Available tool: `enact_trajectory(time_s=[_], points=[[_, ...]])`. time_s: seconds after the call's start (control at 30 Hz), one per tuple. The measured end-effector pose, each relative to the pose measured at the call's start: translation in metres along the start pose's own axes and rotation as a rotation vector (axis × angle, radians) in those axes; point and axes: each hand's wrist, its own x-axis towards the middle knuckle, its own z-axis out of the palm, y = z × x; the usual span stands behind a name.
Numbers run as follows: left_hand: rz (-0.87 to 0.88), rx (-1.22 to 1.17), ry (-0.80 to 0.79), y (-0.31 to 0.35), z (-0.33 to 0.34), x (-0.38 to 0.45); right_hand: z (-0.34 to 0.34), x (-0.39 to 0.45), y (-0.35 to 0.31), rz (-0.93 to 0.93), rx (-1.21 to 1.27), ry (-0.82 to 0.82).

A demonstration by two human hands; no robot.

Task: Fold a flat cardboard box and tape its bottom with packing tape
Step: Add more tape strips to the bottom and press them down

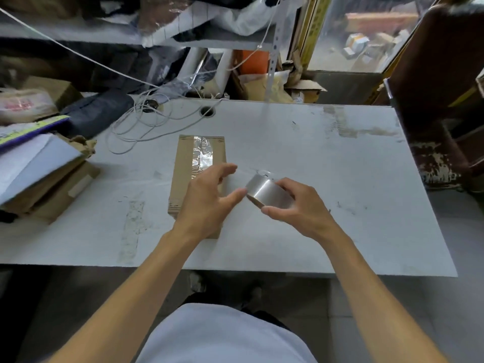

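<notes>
A small brown cardboard box stands folded on the white table, with a wrinkled strip of clear packing tape running along the seam of its upward face. My left hand hovers over the box's near right part, fingers spread, thumb reaching toward the tape roll. My right hand grips a roll of clear packing tape just right of the box, a little above the table. A thin clear stretch of tape seems to run from the roll toward my left fingers, but it is hard to make out.
Flat cardboard and envelopes are stacked at the table's left edge. A tangle of white cord lies behind the box near a cable hole. Shelving with bags stands behind, and a dark wooden cabinet is on the right.
</notes>
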Motion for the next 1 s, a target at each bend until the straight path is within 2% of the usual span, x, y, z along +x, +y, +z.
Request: enact_trajectory(time_s=[0.17, 0.33, 0.47, 0.57, 0.7, 1.0], points=[[-0.195, -0.494, -0.222, 0.003, -0.029, 0.009, -0.006, 0.011, -0.07, -0.203, 0.128, -0.028], [-0.229, -0.98, -0.251, -0.012, -0.061, 0.009, 0.009, 0.027, -0.107, -0.25, 0.312, -0.131], [-0.309, -1.213, -0.314, -0.028, -0.081, 0.007, 0.02, 0.042, -0.121, -0.284, 0.373, -0.216], [-0.376, -1.409, -0.289, -0.038, -0.092, 0.008, 0.034, 0.051, -0.125, -0.311, 0.333, -0.2], [-0.401, -1.539, -0.305, -0.052, -0.101, 0.011, 0.055, 0.063, -0.137, -0.325, 0.35, -0.163], [-0.423, -1.53, -0.326, -0.08, -0.126, 0.021, 0.086, 0.075, -0.149, -0.298, 0.377, -0.113]])
